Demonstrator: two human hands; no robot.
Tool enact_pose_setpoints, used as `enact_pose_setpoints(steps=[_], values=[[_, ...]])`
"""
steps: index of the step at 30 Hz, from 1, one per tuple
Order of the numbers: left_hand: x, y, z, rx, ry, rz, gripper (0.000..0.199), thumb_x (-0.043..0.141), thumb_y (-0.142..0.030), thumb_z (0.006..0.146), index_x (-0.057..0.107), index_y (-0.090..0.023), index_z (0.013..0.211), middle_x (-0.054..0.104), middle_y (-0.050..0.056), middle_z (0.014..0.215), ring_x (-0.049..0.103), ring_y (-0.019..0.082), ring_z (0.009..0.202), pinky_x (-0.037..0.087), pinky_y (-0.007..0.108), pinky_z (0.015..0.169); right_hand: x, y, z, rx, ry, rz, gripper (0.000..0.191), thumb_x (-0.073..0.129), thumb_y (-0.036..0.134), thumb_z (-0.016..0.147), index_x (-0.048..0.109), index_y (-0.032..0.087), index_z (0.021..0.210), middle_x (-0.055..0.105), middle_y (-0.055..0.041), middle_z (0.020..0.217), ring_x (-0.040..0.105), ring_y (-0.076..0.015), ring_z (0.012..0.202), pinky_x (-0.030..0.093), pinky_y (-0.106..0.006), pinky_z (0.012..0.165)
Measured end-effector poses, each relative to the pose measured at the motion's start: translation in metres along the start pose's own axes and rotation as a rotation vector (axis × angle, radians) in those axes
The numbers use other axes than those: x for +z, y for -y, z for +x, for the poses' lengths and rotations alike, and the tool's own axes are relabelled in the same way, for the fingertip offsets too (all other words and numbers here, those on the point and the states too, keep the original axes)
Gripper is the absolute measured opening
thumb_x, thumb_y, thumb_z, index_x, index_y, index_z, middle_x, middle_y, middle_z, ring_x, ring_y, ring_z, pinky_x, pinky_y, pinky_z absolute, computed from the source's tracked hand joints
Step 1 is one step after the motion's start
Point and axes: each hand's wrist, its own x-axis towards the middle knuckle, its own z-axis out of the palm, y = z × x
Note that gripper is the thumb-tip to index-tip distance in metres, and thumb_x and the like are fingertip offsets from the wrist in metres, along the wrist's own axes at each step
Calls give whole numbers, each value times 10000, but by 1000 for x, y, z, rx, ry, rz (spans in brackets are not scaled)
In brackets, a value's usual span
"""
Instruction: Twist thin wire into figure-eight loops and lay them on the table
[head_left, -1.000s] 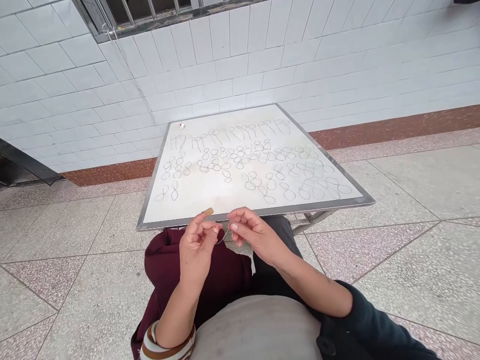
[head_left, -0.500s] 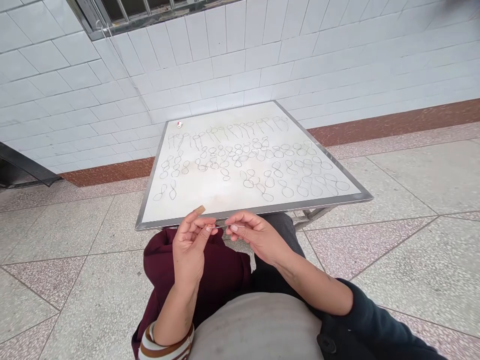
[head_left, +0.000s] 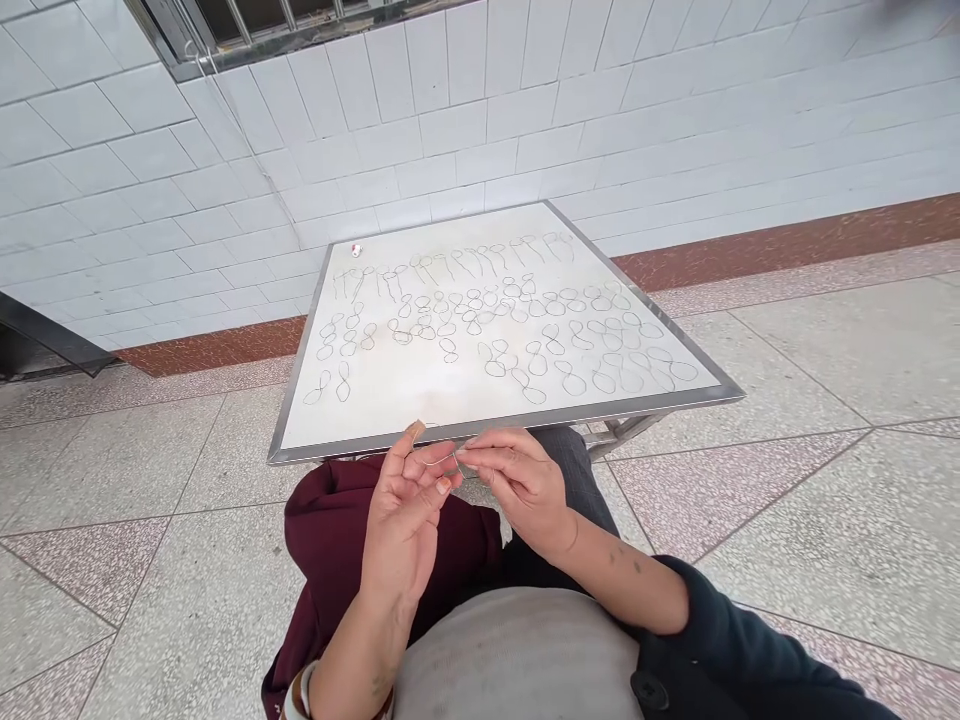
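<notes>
Now the wire [head_left: 456, 461], nearly straight half a second ago, bends at the left hand [head_left: 405, 508], pinched by the right hand [head_left: 529, 488]; left closure cannot be told; shaping appears under way; the table [head_left: 397, 388] lies just beyond.

White-tiled wall [head_left: 450, 125] fills the back. 1 metal-barred window [head_left: 288, 14] sits top left; a thin pale cord [head_left: 247, 143] runs down the tiles from its lower left corner. Reddish-brown baseboard [head_left: 787, 240] lines the wall foot. Terrazzo floor [head_left: 225, 540]: grey panels, pinkish triangles, dark joint lines. 1 small red-and-white item [head_left: 356, 250], too small to identify, is at the tabletop's [head_left: 405, 390] far left corner. Dark blur [head_left: 911, 8] top right, unclear.
</notes>
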Motion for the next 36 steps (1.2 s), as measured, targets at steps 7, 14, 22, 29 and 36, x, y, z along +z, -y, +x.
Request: enact_pose_setpoints(steps=[7,14,22,29,36], values=[[-1,7,6,138,-186,60,365,721,-176,758,638,-200,1113,710,26,826,645,138,855,493,252,773,4,-3,-8,34,209,119,295,439,192,944,669,308,1090,669,-50,1025,631,-185,944,538,-373,831],[-5,5,9,188,-208,121,346,728,-203,756,644,-197,1091,723,32,852,643,120,788,493,249,749,18,0,-13,611,217,642,140,510,337,937,557,244,1031,608,-14,881,591,-132,778,512,-321,759],[-6,4,9,181,-161,186,369,706,-210,778,618,-199,1137,726,41,879,652,148,849,496,282,790,26,0,-16,609,188,584,201,522,390,921,618,216,887,578,-5,797,551,-115,664,493,-277,627],[-6,-1,9,170,-163,202,368,728,-200,752,630,-192,1106,721,21,814,659,144,790,505,277,758,28,-2,-17,573,215,568,164,568,371,896,625,224,853,545,1,778,521,-113,647,474,-283,643],[-13,-5,13,222,-222,220,395,741,-216,737,633,-192,1116,702,2,750,673,145,787,499,307,828,36,-3,-20,831,234,942,230,555,454,890,529,228,864,570,-1,836,502,-105,648,425,-234,557]])
